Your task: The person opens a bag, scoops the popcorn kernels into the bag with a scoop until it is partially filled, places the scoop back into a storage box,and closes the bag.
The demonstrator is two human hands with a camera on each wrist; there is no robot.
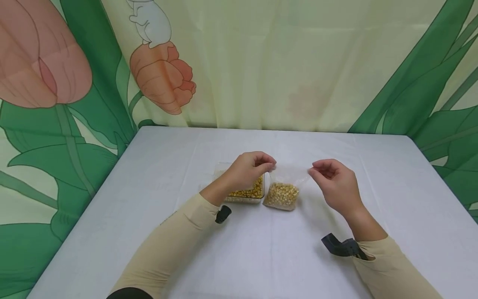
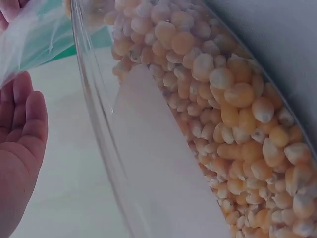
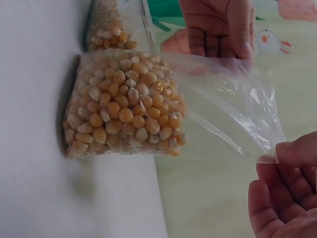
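Behind a white counter [image 1: 149, 174] hangs a pale curtain [image 1: 261, 62] printed with large green leaves and orange-pink tulips. Two arms in beige sleeves [image 1: 175, 241] reach forward over the counter from the near edge. Near the middle of the counter stands a small clear plastic bag [image 1: 282, 193], its lower part full of yellow corn kernels [image 1: 282, 195] and resting on the surface, its empty upper part stretched wide between the two hands. The left hand [image 1: 248, 170] has its grip pinched on the bag's top left corner, fingers curled over the plastic. The right hand [image 1: 334, 182] has its grip pinched on the top right corner, thumb and fingertip meeting on the edge of the plastic, the other fingers loosely curled. In the right wrist view the bag [image 3: 148, 114] looks crinkled and see-through, with the kernels heaped at the bottom. Just beside the bag, on its left and partly under the left hand, sits a clear container [image 1: 244, 195] also holding corn kernels; the bag and the container stand close together, and whether they touch cannot be told. The left wrist view shows this container's curved clear wall [image 2: 99, 124] with kernels packed against it.
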